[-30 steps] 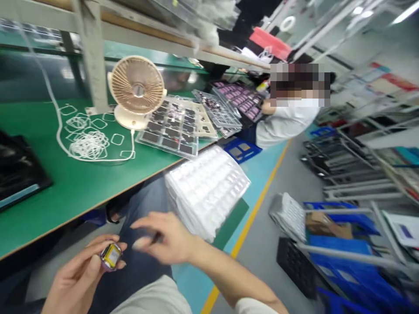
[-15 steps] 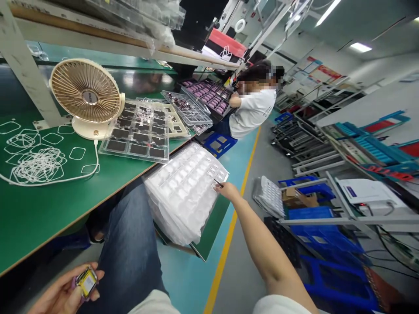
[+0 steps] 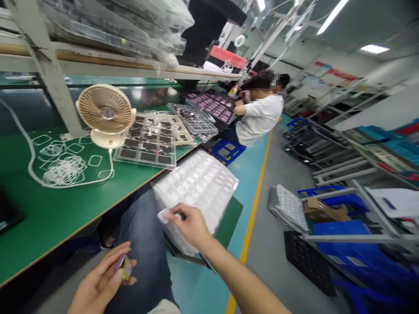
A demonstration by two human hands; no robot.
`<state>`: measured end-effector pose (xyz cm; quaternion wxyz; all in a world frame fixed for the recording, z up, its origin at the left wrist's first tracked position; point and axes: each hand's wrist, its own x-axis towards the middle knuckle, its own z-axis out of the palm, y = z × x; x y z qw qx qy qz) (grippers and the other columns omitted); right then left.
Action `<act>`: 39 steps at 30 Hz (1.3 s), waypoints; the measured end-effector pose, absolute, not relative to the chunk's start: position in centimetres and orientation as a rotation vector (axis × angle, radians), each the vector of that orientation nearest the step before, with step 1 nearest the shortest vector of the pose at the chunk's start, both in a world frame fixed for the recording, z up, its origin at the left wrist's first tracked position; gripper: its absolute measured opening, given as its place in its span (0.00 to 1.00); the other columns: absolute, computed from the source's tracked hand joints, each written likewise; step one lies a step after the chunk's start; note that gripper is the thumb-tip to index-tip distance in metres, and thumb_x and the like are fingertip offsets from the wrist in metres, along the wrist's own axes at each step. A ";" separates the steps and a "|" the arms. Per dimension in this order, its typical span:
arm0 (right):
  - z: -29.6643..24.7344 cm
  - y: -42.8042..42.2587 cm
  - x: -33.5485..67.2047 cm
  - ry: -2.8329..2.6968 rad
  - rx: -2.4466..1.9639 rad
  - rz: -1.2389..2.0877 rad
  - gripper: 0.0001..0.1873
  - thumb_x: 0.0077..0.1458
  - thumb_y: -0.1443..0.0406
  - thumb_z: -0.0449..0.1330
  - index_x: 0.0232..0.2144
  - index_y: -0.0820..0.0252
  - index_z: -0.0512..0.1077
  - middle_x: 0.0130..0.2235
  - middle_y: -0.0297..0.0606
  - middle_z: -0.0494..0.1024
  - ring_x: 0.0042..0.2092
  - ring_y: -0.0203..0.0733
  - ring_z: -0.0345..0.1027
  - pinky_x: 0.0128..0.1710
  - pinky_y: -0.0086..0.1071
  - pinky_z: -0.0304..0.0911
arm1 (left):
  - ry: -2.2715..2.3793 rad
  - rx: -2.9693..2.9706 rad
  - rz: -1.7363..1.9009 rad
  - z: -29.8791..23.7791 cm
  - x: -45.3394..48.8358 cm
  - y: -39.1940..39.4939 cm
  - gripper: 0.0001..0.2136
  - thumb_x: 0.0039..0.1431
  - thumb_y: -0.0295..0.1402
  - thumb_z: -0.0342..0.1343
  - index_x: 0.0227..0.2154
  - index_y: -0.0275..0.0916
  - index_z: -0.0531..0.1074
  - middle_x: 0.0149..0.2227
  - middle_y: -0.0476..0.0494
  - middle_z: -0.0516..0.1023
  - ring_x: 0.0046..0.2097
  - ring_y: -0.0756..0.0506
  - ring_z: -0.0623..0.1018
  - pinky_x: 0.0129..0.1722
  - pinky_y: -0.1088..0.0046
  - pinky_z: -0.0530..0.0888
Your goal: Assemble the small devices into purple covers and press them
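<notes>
In the head view my left hand (image 3: 104, 279) is closed around a small purple-cased device (image 3: 123, 268) with a yellow block in it, held beside my jeans-clad knee. My right hand (image 3: 190, 223) pinches a small pale piece with rounded corners (image 3: 163, 216), blurred by motion. It hangs over the near left part of a white tray of rows of pockets (image 3: 196, 174), wrapped in clear plastic. Whether a dark thin tool is also in my right hand cannot be made out.
On the green bench (image 3: 65, 218) stand a cream fan (image 3: 106, 113), a pile of white rounded frames (image 3: 65, 170) and clear trays of dark pieces (image 3: 147, 141). A co-worker in a white shirt (image 3: 262, 117) sits further along. Blue crates (image 3: 343, 240) and a rack lie to the right.
My right hand has come from the tray's right edge toward the left, now with the pale piece pinched. My left hand, with the device, appears further right and higher; the view has shifted.
</notes>
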<state>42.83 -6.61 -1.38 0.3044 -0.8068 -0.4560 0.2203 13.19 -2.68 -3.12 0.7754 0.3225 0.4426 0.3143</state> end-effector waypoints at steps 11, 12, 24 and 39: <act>-3.0 0.0 28.0 -1.027 -1.218 1.661 0.23 0.61 0.45 0.72 0.37 0.60 0.83 0.28 0.35 0.78 0.28 0.38 0.70 0.27 0.27 0.65 | 0.730 0.649 0.925 -3.2 7.0 -0.9 0.17 0.61 0.40 0.72 0.52 0.42 0.85 0.61 0.32 0.76 0.49 0.35 0.83 0.41 0.60 0.85; -3.1 0.1 27.6 -0.972 -1.185 1.737 0.23 0.60 0.45 0.73 0.38 0.60 0.82 0.26 0.33 0.76 0.24 0.34 0.63 0.22 0.25 0.58 | 0.715 0.631 0.925 -3.1 6.7 -0.9 0.17 0.61 0.40 0.72 0.51 0.42 0.85 0.59 0.32 0.77 0.49 0.36 0.83 0.41 0.61 0.85; -2.3 -0.6 26.9 -1.323 -1.109 1.166 0.09 0.65 0.59 0.73 0.45 0.54 0.85 0.46 0.44 0.85 0.43 0.45 0.82 0.37 0.32 0.78 | 0.690 0.662 0.992 -2.7 5.4 -0.2 0.18 0.58 0.37 0.74 0.52 0.46 0.85 0.67 0.33 0.72 0.55 0.33 0.82 0.49 0.55 0.84; -2.3 -1.0 26.0 -1.853 -0.967 0.589 0.10 0.71 0.68 0.66 0.53 0.56 0.81 0.55 0.43 0.82 0.47 0.41 0.82 0.43 0.30 0.78 | 0.827 0.853 1.129 -3.6 5.1 -1.0 0.22 0.57 0.36 0.75 0.55 0.47 0.83 0.61 0.34 0.79 0.65 0.34 0.75 0.63 0.59 0.75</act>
